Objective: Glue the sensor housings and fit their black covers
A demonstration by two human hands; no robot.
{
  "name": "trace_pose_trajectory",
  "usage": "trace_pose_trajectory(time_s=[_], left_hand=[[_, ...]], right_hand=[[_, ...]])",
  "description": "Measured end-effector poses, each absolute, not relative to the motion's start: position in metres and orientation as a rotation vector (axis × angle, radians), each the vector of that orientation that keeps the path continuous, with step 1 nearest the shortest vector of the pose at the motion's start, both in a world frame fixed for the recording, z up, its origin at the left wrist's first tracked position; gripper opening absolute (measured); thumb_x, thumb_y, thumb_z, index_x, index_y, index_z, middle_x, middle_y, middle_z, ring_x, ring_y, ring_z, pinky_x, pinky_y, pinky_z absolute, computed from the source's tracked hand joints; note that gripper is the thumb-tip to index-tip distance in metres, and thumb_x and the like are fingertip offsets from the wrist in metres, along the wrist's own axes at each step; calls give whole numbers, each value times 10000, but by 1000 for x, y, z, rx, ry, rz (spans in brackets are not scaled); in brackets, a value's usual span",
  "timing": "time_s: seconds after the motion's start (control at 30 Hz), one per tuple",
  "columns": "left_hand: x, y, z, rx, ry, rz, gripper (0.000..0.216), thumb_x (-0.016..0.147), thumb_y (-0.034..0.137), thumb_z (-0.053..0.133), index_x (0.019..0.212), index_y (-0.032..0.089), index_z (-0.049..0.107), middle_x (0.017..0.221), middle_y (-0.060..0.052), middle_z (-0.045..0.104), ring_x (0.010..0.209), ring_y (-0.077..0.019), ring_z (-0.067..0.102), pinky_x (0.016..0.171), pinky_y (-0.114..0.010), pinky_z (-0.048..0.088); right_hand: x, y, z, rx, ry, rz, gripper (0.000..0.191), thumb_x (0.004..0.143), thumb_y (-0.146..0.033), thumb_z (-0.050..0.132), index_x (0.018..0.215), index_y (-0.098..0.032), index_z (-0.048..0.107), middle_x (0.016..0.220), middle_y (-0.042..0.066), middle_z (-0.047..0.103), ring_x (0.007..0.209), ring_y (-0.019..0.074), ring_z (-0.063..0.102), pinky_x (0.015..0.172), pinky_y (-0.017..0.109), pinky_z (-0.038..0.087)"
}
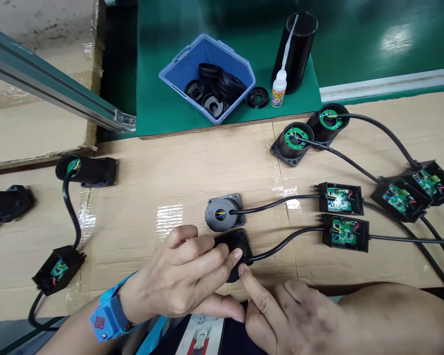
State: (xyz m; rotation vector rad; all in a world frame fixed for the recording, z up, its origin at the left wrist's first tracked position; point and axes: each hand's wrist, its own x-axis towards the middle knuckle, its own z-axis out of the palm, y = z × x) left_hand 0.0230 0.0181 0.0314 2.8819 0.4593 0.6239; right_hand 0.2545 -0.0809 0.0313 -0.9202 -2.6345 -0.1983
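Note:
My left hand (192,271), with a blue wrist strap (111,313), has its fingers curled over a black round housing (244,241) with a square flange. Much of that housing is hidden under the fingers. Opposite it, my right hand (284,315) holds the near side, its index fingertip touching the edge by the cable (281,245). This cable runs right to an open black box with a green circuit board (344,232). Just beyond my left hand lies a similar housing (222,213), capped, with coloured wires showing in its centre hole.
A blue bin (207,49) of black round caps stands at the back, beside a loose cap (258,97), a white glue bottle (279,88) and a black tube (303,44). Wired housings stand right (294,140) and left (99,171). A metal rail (59,81) crosses upper left.

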Motion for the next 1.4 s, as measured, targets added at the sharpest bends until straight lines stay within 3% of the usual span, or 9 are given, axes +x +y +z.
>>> trace_pose_trajectory(time_s=[0.3, 0.43, 0.57, 0.83, 0.97, 1.1, 1.2, 1.3, 1.4], left_hand=[[9, 12, 28, 2988, 400, 657, 445, 896, 533, 748, 1104, 140, 753, 872, -23, 676, 848, -184, 557, 769, -369, 459], [11, 12, 28, 3006, 425, 720, 266, 909, 390, 764, 1060, 171, 769, 878, -13, 683, 816, -169, 559, 735, -346, 466], [10, 11, 26, 3027, 442, 743, 252, 894, 413, 778, 1045, 212, 774, 876, 10, 705, 799, -154, 566, 710, -335, 474], [7, 9, 32, 3047, 450, 763, 248, 839, 422, 824, 1003, 242, 782, 820, 2, 682, 805, -179, 577, 667, -358, 455], [9, 10, 37, 3050, 368, 780, 163, 826, 353, 848, 904, 227, 778, 841, 8, 686, 802, -167, 542, 655, -348, 433], [15, 6, 41, 2952, 482, 692, 129, 890, 298, 793, 924, 188, 737, 872, 3, 701, 826, -173, 566, 713, -361, 440], [20, 2, 44, 2824, 580, 512, 165, 966, 304, 697, 946, 141, 681, 911, -44, 681, 858, -200, 571, 764, -370, 463], [23, -1, 45, 2702, 615, 333, 170, 1013, 286, 604, 953, 135, 650, 957, -83, 632, 950, -229, 577, 823, -348, 502], [23, -1, 44, 2675, 601, 275, 194, 1032, 278, 554, 935, 128, 630, 974, -100, 600, 993, -240, 569, 852, -332, 523]], right_hand=[[252, -82, 16, -757, -2403, -185, 228, 875, -329, 686, 743, -222, 535, 1044, 30, 810, 504, 113, 452, 524, 333, 260], [252, -81, 15, -771, -2396, -192, 202, 868, -334, 670, 759, -222, 544, 960, 62, 812, 524, 130, 487, 534, 334, 263], [251, -79, 15, -762, -2381, -191, 191, 858, -345, 663, 759, -224, 554, 942, 67, 813, 516, 139, 492, 532, 337, 264], [250, -83, 11, -823, -2332, -185, 220, 853, -329, 664, 738, -215, 515, 1050, 112, 798, 543, 124, 471, 559, 332, 294], [252, -83, 14, -852, -2425, -203, 192, 883, -339, 650, 790, -188, 576, 1116, 147, 782, 554, 122, 468, 572, 325, 309], [253, -80, 17, -877, -2470, -203, 182, 899, -327, 647, 814, -168, 623, 1127, 145, 780, 585, 125, 506, 583, 321, 328], [252, -76, 15, -817, -2355, -187, 158, 854, -307, 689, 775, -189, 621, 928, 82, 798, 558, 128, 504, 559, 323, 314], [250, -74, 12, -797, -2313, -190, 106, 804, -263, 724, 769, -184, 663, 658, 3, 699, 526, 129, 500, 540, 322, 292], [248, -74, 11, -800, -2338, -177, 95, 807, -252, 705, 773, -166, 685, 578, -16, 613, 500, 128, 490, 524, 326, 275]])
